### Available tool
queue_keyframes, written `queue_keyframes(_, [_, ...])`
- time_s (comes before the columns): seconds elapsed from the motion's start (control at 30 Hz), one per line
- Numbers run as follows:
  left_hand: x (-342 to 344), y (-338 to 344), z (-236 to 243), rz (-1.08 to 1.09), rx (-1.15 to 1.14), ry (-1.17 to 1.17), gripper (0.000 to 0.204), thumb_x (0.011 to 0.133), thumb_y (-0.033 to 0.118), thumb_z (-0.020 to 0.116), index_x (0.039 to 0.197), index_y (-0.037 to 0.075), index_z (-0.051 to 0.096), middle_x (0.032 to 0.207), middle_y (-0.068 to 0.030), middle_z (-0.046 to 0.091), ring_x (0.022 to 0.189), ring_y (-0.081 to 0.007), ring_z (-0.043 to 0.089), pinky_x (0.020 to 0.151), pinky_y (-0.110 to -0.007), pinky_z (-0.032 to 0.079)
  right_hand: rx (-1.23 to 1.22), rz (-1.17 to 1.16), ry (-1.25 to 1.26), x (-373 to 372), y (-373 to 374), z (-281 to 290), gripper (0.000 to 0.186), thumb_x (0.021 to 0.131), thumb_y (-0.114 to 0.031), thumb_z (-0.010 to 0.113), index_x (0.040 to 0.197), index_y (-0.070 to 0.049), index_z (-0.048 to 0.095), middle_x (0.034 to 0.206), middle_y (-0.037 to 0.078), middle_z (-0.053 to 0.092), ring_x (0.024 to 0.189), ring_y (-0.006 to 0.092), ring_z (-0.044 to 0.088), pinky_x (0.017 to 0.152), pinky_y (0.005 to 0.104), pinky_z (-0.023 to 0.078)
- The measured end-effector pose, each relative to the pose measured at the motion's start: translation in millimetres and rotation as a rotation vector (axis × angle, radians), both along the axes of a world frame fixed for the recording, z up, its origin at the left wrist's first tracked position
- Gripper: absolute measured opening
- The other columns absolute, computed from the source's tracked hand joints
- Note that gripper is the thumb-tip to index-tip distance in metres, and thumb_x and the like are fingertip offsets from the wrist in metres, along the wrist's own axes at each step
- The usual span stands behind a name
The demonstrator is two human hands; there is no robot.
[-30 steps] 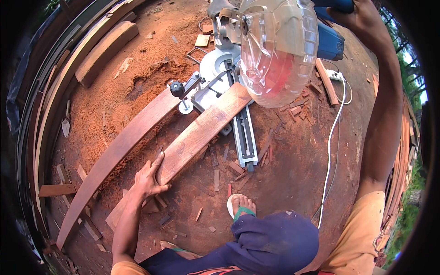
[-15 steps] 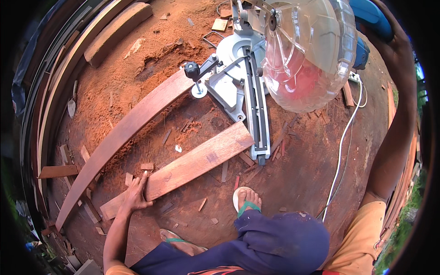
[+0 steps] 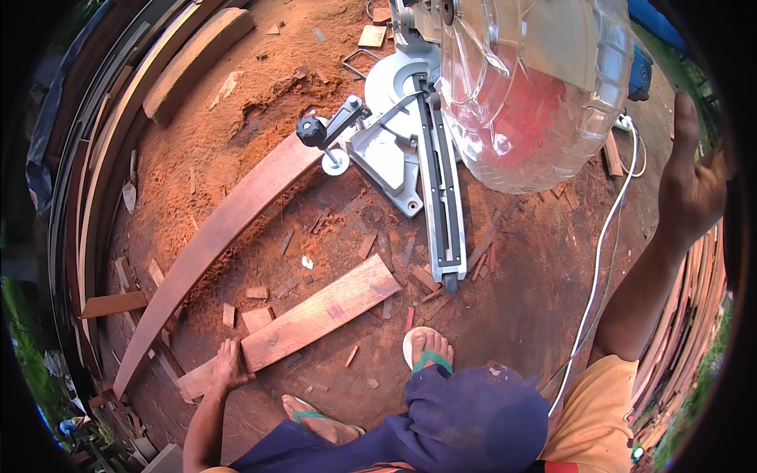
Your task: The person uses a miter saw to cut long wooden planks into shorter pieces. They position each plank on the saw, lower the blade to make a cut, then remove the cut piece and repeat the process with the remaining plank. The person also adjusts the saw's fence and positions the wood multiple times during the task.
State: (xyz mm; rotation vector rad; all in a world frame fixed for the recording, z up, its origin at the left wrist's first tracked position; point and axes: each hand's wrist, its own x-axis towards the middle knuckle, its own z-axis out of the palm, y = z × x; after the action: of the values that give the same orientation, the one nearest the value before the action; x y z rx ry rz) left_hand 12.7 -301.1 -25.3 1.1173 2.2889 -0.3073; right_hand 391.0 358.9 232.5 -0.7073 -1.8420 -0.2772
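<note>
A short reddish-brown wooden board [image 3: 323, 307] lies slanting on the ground, its far end apart from the saw. Near its other end my left hand [image 3: 229, 369] grips it, with fingers over the edge. Beyond it stands a miter saw [image 3: 441, 181] with a clear plastic guard [image 3: 528, 150], its red blade [image 3: 524, 118] visible through the plastic. My right hand [image 3: 694, 189] is raised at the far right, fingers stretched and empty, away from the blue saw handle [image 3: 658, 24]. A longer board [image 3: 229, 221] runs to the saw's clamp [image 3: 323, 142].
Orange sawdust [image 3: 276, 63] and wood scraps [image 3: 256, 293] cover the ground. A white cable [image 3: 597, 252] trails from the saw's right toward my knee. Long planks line the left side, with a trowel [image 3: 130, 189] beside them. My sandalled foot [image 3: 430, 347] stands near the saw.
My right hand has let go of the blue saw handle and moved toward me. My left hand has pulled the short board nearer, away from the saw. Small offcuts now show past it.
</note>
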Motion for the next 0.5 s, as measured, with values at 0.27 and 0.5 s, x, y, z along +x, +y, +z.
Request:
queue_keyframes(0.27, [43.6, 30.3, -7.3, 0.085, -0.062, -0.111, 0.094, 0.054, 0.027, 0.096, 0.128, -0.002, 0.045, 0.122, -0.0209, 0.048, 0.120, -0.0413, 0.050, 0.108, -0.049, 0.045, -1.528, 0.255, 0.083, 61.1, -149.2, -223.7, 0.059, 0.097, -0.009, 0.070, 0.150, 0.003, 0.049, 0.138, 0.018, 0.063, 0.117, 0.0212, 0.066, 0.101, 0.0366, 0.053])
queue_keyframes(0.5, [51.4, 44.4, -3.9, -0.068, -0.186, 0.072, 0.091, 0.064, 0.057, 0.091, 0.123, -0.001, 0.053, 0.117, -0.0171, 0.051, 0.117, -0.0345, 0.052, 0.100, -0.046, 0.045, -1.912, 0.391, 0.192, 43.3, -189.2, -286.3, 0.060, 0.099, -0.018, 0.073, 0.147, 0.007, 0.049, 0.125, 0.016, 0.069, 0.099, 0.0147, 0.070, 0.078, 0.0286, 0.059])
